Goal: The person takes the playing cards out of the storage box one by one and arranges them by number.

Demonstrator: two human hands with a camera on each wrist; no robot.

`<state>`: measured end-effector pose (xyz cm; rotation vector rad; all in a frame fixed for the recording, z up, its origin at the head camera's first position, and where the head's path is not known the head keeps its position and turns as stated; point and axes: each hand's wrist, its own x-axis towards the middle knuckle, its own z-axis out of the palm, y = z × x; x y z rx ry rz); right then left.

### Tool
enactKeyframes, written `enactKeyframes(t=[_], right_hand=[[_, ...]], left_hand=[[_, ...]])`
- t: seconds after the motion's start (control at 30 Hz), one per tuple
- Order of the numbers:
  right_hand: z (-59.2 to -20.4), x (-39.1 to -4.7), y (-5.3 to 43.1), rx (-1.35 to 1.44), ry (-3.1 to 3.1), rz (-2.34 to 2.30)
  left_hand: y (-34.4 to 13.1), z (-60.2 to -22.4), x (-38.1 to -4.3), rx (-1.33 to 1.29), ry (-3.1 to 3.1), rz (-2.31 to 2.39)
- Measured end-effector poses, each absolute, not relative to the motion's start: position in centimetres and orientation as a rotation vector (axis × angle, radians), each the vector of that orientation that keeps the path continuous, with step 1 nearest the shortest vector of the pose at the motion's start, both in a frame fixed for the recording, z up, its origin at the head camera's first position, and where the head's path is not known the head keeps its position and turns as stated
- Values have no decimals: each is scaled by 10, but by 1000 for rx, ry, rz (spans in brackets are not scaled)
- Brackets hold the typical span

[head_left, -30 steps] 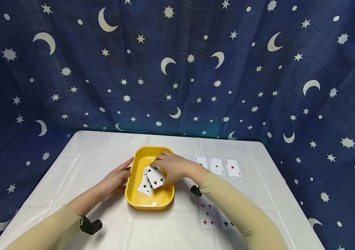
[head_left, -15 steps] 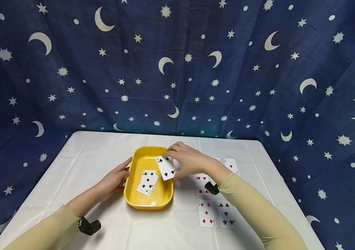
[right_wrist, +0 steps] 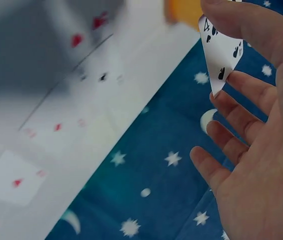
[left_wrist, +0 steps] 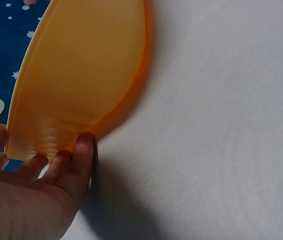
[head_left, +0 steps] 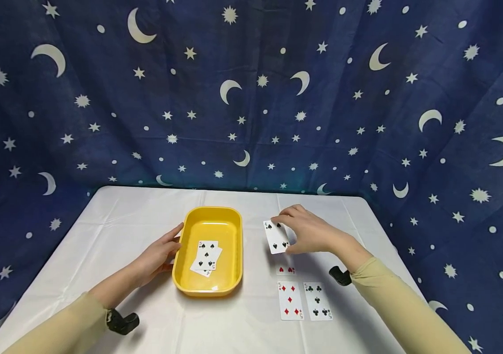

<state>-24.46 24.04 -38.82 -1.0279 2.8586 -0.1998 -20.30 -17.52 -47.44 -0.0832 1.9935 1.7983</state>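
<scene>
My left hand (head_left: 158, 256) holds the left side of a yellow tray (head_left: 209, 290), its fingers (left_wrist: 81, 162) against the outer wall. Inside the tray lie a five of spades (head_left: 207, 250) and, mostly covered by it, another card (head_left: 202, 271). To the right of the tray, my right hand (head_left: 315, 233) pinches a four of spades (head_left: 274, 237) between thumb and fingers, raised above the table and tilted. In the right wrist view the thumb covers part of this four of spades (right_wrist: 215, 57).
Face up on the right half of the white table (head_left: 233, 324) lie a five of diamonds (head_left: 290, 301), a five of clubs (head_left: 317, 302) and a partly hidden red card (head_left: 285, 270). An ace of hearts (right_wrist: 16, 183) appears blurred in the right wrist view. A starry curtain (head_left: 251, 98) hangs behind.
My right hand has lifted the four of spades out of the tray and carried it right, over the cards on the table. The left hand has stayed on the tray.
</scene>
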Motion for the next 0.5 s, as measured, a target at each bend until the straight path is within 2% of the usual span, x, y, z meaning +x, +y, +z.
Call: enactKeyframes(t=[0.5], right_hand=[[-425,-225,307,-834,2897,-188]], left_hand=[[-176,-477,-206,-107,1998,1795]])
